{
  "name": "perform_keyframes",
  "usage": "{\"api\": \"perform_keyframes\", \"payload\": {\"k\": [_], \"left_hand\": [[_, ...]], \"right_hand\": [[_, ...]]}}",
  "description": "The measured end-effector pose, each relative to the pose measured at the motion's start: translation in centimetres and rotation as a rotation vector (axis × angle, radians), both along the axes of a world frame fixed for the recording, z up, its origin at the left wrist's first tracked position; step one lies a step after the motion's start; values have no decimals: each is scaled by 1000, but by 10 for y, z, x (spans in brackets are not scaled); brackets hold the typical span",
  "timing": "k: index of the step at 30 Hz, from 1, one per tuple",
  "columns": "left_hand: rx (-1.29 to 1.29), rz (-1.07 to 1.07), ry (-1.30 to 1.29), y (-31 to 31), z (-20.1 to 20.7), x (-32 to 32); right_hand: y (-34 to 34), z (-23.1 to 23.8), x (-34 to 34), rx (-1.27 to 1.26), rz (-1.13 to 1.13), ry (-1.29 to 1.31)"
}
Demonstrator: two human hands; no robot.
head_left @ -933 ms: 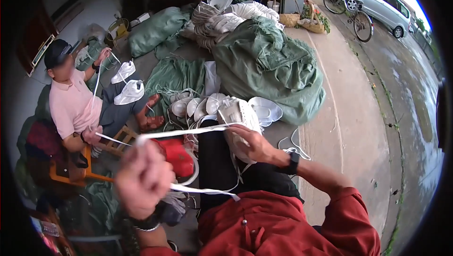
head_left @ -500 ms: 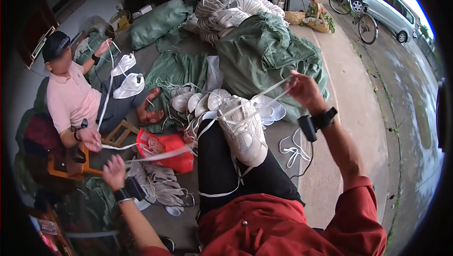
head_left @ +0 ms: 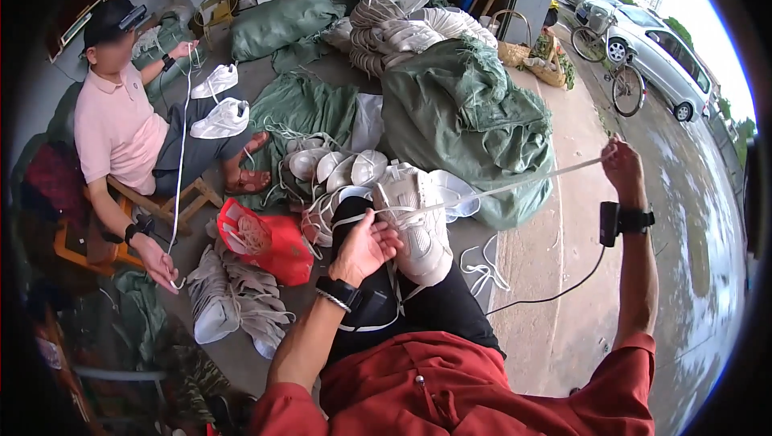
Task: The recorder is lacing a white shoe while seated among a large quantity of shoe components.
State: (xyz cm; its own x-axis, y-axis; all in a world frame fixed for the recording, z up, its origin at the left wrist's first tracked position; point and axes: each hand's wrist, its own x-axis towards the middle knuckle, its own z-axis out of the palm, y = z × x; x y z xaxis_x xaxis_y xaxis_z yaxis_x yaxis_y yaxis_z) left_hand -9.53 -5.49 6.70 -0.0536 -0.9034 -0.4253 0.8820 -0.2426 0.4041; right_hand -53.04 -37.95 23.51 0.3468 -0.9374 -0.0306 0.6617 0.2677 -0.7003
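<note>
A white sneaker rests on my thighs, its toe toward me. From it a pale flat shoelace runs tight, up and out to the right. My right hand is closed on the far end of this lace, arm stretched out to the side. My left hand lies at the shoe's left side, palm turned up and fingers apart. Its thumb tip is close by the lace; whether it touches is hard to tell. Another loose lace hangs between my thighs below the shoe.
Several white shoe uppers lie beyond my knees. A red bag of laces stands left, stacked uppers nearer. A co-worker at left stretches a lace. Large green sacks fill the far side; a loose lace lies right.
My right hand has moved out to the right, drawing the lace long. My left hand has come from the far left to beside the shoe. The co-worker's lower hand has dropped.
</note>
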Motion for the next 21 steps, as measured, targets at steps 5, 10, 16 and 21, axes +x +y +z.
{"api": "perform_keyframes", "payload": {"k": [5, 10, 16, 21], "left_hand": [[-64, 443, 150, -1, 37, 5], [-425, 521, 372, 94, -11, 125], [135, 1395, 306, 315, -119, 236], [144, 1415, 127, 459, -234, 200]], "right_hand": [[-7, -1, -80, 0, -58, 24], [-10, -31, -139, 45, -301, 10], [-1, -120, -163, 348, -555, 56], [33, -200, -122, 115, -316, 557]]}}
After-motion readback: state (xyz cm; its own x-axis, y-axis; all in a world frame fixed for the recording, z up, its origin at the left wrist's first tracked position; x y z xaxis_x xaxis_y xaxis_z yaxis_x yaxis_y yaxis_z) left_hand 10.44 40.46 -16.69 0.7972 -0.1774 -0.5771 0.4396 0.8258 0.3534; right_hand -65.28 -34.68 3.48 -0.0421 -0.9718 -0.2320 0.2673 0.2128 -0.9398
